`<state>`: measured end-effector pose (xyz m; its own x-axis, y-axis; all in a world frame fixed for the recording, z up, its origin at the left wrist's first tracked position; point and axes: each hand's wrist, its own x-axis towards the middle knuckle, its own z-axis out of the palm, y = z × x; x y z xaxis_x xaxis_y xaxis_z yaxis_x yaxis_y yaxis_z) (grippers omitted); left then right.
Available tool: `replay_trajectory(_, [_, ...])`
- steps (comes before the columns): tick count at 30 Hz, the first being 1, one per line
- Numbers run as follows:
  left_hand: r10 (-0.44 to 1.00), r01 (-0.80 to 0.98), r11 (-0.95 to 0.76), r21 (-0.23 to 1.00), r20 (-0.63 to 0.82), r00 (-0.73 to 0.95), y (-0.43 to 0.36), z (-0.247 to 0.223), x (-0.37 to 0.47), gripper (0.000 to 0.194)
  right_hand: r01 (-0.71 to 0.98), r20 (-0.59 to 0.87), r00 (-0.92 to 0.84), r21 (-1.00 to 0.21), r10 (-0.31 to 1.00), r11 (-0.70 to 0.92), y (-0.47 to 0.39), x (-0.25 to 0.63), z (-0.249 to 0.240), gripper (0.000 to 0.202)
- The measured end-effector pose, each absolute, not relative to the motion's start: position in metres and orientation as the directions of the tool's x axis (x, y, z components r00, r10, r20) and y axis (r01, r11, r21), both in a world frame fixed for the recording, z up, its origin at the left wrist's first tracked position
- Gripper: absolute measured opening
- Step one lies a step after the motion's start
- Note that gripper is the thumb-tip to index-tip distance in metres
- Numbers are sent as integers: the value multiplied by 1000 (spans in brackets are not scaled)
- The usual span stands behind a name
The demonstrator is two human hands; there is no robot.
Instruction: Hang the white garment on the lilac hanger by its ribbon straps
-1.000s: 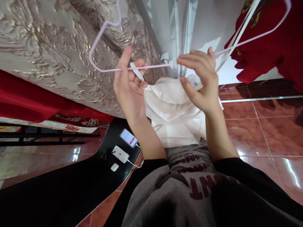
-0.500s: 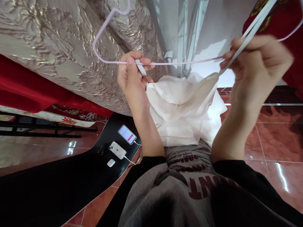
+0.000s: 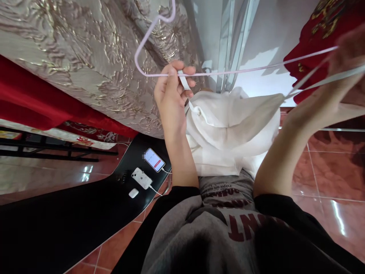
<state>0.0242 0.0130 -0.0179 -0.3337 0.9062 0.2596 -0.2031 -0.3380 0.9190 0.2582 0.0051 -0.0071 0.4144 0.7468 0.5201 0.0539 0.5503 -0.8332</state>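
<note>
My left hand pinches the bottom bar of a pale pink hanger, with a white strap looped over the bar between its fingers. White cloth hangs from the straps in front of my shirt. At the right edge, my right hand is dark and smeared by motion, near the hanger's right end. A second white strap stretches from the cloth to it, pulled out in a long loop. Its fingers cannot be made out.
At the left a black bench holds a lit phone, a white phone and a small white case. Patterned fabric hangs behind them. Red cloth hangs at the upper right.
My right hand has moved outward to the right, stretching the strap with it. My left hand and the hanger have shifted slightly right, and the cloth is spread wider.
</note>
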Motion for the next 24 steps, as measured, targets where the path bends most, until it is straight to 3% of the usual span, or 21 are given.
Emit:
replay_trajectory(3, [904, -163, -334, 928, 266, -335, 13, -20, 30, 13, 259, 797, 201, -604, 570, 754, 17, 235, -13, 25])
replay_trajectory(6, [865, -67, -381, 922, 331, -377, 12, -23, 27, 16, 396, 732, 9, -628, 681, 670, 33, 222, -17, 37])
replay_trajectory(10, [653, 160, -550, 819, 542, -528, 9, -28, 2, 35, 391, 724, 108, -661, 681, 641, 30, 222, -19, 42])
replay_trajectory(12, [534, 268, -611, 745, 638, -555, 9, -28, -13, 35, 385, 730, 116, -658, 673, 647, 25, 224, -19, 42])
replay_trajectory(14, [461, 298, -665, 685, 691, -557, 10, -26, -25, 31, 426, 731, 84, -641, 677, 639, 23, 225, -20, 42])
replay_trajectory(16, [419, 296, -708, 641, 719, -555, 13, -19, -31, 40, 481, 735, 48, -610, 676, 629, 23, 225, -21, 45])
replay_trajectory(18, [440, 313, -716, 624, 752, -490, 18, -6, -33, 50, 518, 727, 17, -593, 686, 616, 24, 225, -23, 51])
replay_trajectory(20, [512, 345, -726, 595, 802, -307, 26, 11, -33, 50, 527, 713, -3, -595, 701, 607, 24, 224, -25, 53])
replay_trajectory(23, [507, 375, -803, 464, 862, 19, 46, 34, -36, 29, 509, 694, -3, -619, 720, 599, 22, 225, -25, 50])
replay_trajectory(24, [511, 391, -797, 461, 859, 26, 53, 39, -38, 22, 507, 689, -2, -624, 725, 594, 22, 226, -25, 49])
